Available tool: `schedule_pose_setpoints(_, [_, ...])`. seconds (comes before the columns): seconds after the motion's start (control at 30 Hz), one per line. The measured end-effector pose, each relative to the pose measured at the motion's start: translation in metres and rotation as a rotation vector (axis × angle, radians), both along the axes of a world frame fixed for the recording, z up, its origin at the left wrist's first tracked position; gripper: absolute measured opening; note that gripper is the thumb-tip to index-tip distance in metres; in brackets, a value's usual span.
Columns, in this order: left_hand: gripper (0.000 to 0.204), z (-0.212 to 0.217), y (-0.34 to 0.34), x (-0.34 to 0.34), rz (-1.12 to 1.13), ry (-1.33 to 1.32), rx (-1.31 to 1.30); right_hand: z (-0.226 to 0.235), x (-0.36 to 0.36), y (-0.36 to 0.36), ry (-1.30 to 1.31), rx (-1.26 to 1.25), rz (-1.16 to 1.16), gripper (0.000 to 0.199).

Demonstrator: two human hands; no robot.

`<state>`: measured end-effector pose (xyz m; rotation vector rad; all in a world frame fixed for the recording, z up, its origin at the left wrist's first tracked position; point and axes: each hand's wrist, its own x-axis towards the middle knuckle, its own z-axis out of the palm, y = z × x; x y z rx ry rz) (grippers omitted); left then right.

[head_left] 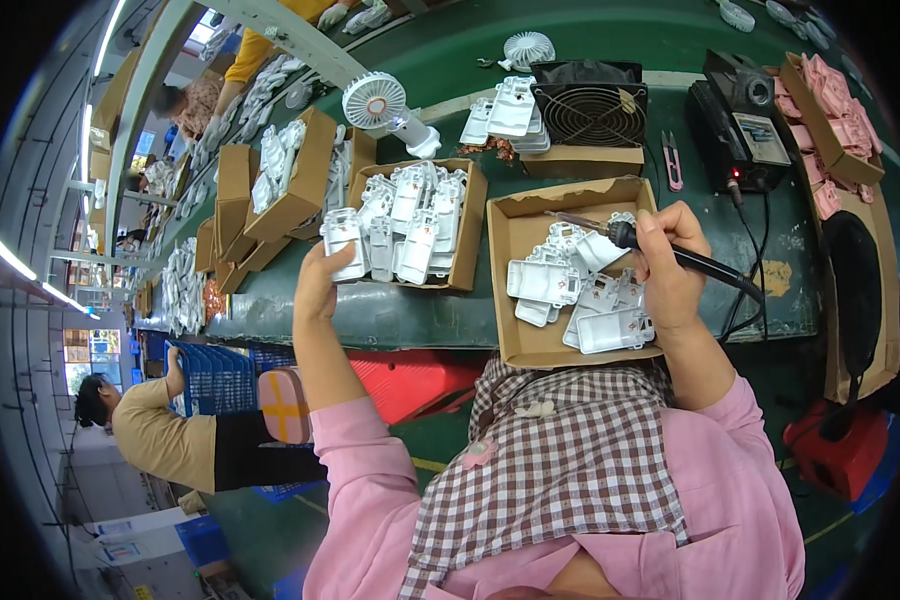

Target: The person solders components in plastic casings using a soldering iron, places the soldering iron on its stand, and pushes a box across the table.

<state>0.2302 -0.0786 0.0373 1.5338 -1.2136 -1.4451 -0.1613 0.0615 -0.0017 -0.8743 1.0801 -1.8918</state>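
The brown-and-white checked apron [560, 470] lies nearest, below the green counter [430, 325]. The left hand [318, 283] pinches a white plastic housing [342, 238] by its lower end, beside the left cardboard box [473, 225] of similar housings. The housing looks light and stiff, probably smooth enough to slip, and its thin rims might crack if squeezed; the long side edges seem the safest hold. The right hand [673, 275] is closed around the soldering iron [624, 235] above the right cardboard box [511, 235]; its dark handle suits gripping, while the metal tip, likely hot, is best avoided.
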Motion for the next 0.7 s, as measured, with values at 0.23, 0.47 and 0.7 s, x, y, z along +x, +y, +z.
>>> schedule_pose_setpoints(0.23, [0.056,0.004,0.014,-0.027,-0.1,-0.106,0.046,0.0,0.0,0.0,0.021,-0.005,0.022,0.02])
schedule_pose_setpoints(0.47, [0.067,-0.008,0.018,-0.036,-0.254,-0.352,-0.143,0.0,0.0,-0.001,0.024,-0.007,0.023,0.019])
schedule_pose_setpoints(0.7, [0.068,-0.028,0.029,-0.037,-0.224,-0.564,-0.381,0.0,0.0,-0.001,0.011,-0.027,0.036,0.019])
